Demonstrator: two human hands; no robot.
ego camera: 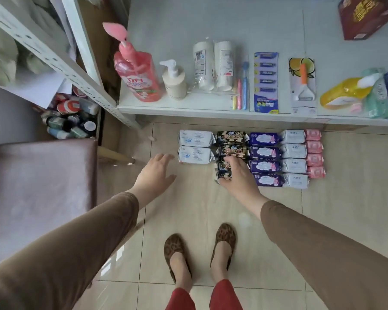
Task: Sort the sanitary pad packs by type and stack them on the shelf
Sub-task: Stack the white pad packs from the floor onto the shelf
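Note:
Sanitary pad packs lie in sorted columns on the tiled floor below the white shelf (188, 108). From left: two white-blue packs (195, 146), a column of black-gold packs (232, 136), purple packs (264, 153), white packs (293, 151) and small pink packs (314, 153). My right hand (238, 175) lies over the nearest black-gold packs, fingers curled round the front one (224, 175). To the left of the white-blue packs, my left hand (155, 173) hovers above the floor with fingers spread, holding nothing.
On the shelf stand a pink pump bottle (137, 74), a cream pump bottle (174, 82), wrapped cups (213, 63), toothbrushes, a battery card (266, 83), a peeler card and a yellow bag (343, 93). A padded stool (40, 186) and a box of bottles (74, 119) sit left. My feet stand below.

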